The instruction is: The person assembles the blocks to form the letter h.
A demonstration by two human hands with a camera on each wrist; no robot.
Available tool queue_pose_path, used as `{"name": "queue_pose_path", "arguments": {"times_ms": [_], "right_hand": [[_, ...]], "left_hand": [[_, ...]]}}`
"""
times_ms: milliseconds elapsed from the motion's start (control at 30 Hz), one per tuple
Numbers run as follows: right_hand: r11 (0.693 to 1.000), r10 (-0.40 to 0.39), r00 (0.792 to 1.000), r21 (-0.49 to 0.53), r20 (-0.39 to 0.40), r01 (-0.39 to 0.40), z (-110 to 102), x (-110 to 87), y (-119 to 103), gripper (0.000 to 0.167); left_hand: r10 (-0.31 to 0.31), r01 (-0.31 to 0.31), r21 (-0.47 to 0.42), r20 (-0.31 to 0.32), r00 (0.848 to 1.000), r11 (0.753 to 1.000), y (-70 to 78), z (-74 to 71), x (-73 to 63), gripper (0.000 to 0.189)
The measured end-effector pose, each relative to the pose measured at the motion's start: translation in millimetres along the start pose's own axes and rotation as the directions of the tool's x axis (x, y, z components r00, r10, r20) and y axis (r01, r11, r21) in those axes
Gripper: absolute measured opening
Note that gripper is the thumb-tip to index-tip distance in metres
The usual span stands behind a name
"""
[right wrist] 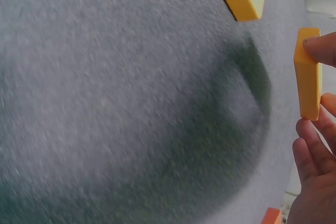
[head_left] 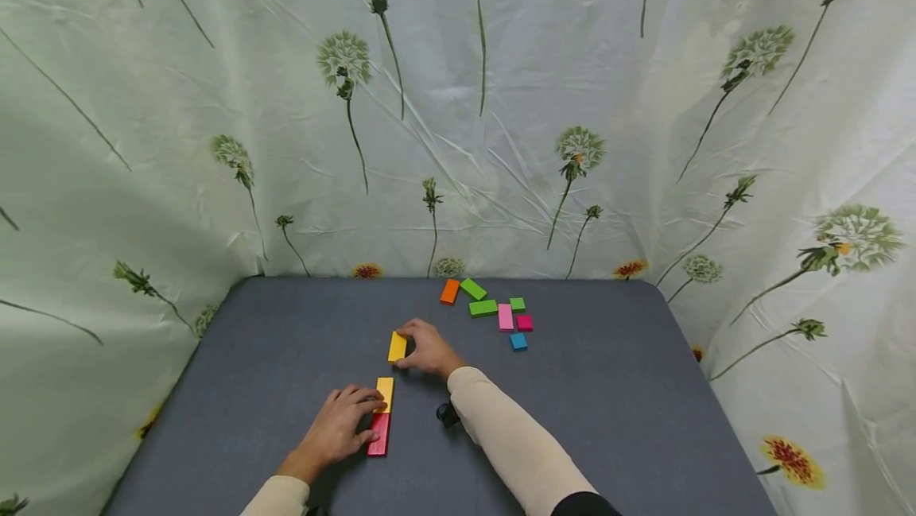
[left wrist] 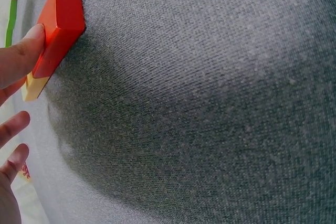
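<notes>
- Right hand (head_left: 427,351) pinches the raised yellow rectangular block (head_left: 397,347); best held level.
- Left hand (head_left: 339,426), fingers loose, touches the red rectangular block (head_left: 382,425); steady it lightly.

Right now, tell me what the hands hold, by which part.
Right hand: a yellow block, pinched by its opposite ends. Left hand: touching a red block; whether gripped cannot be told.

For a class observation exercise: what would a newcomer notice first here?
Probably the yellow block pinched in the right grip, central in the head view. Nearer, another yellow block and a red block lie end to end, touched by the left grip. Bright blocks lie beyond on the table.
</notes>
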State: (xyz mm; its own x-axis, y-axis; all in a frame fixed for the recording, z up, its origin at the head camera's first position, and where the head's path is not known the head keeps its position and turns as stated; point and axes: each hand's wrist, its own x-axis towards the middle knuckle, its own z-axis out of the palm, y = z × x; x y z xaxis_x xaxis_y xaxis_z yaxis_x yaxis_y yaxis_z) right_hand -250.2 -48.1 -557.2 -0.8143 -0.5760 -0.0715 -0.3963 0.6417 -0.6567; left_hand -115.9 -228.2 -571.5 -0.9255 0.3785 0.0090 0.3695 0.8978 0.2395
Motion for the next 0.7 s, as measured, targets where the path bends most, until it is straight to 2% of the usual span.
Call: {"name": "queue_pose_path", "arguments": {"times_ms": [267,700], "right_hand": [[1.000,0.002,0.999,0.011,0.045,-0.002,12,2.1,-5,0.057],[0.999,-0.022,0.995,-0.022,0.093,0.025,24,1.5,-4,0.055]], "left_hand": [[0.029,-0.029,-0.006,-0.021,0.999,1.000,-0.8,-1.4,-1.9,0.037],[0.022,-0.022,0.004,-0.037,0.999,1.000,-0.7,0.3,-2.4,0.037]]}}
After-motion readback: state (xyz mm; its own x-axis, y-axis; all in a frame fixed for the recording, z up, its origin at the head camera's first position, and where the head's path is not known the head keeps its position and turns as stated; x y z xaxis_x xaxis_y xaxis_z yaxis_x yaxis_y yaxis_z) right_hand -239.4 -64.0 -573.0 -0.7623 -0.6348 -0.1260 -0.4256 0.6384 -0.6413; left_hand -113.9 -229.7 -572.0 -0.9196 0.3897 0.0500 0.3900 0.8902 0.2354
